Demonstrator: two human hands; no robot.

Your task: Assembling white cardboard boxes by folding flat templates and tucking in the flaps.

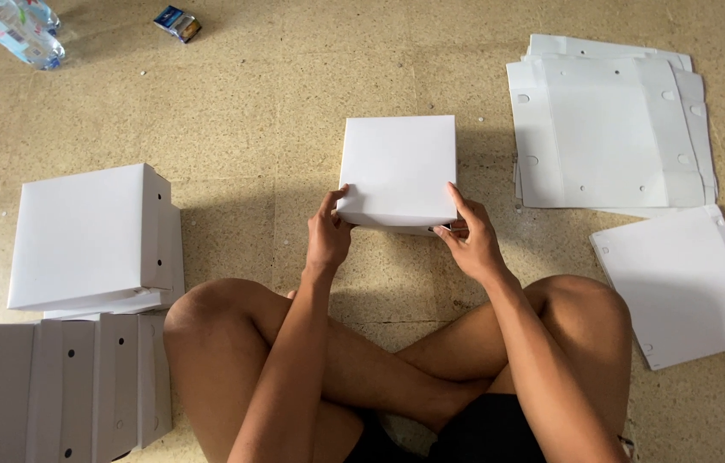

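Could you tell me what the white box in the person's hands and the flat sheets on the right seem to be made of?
White box: likely thin matte paperboard, with crisp folded edges and no gloss. Flat sheets: seemingly the same white board, unfolded, with crease lines and punched holes.

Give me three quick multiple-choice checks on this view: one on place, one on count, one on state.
1. Where do the flat white sheets lie?
A. on the person's right
B. under the bottle
C. on the knees

2. How many hands touch the middle white box?
A. none
B. one
C. two

3. What state is that box in?
A. flat, unfolded
B. folded into a closed box
C. torn in half

Answers: 1 A, the stack lies on the floor to the right. 2 C, the left hand and right hand both grip its near edge. 3 B, it stands as a closed box.
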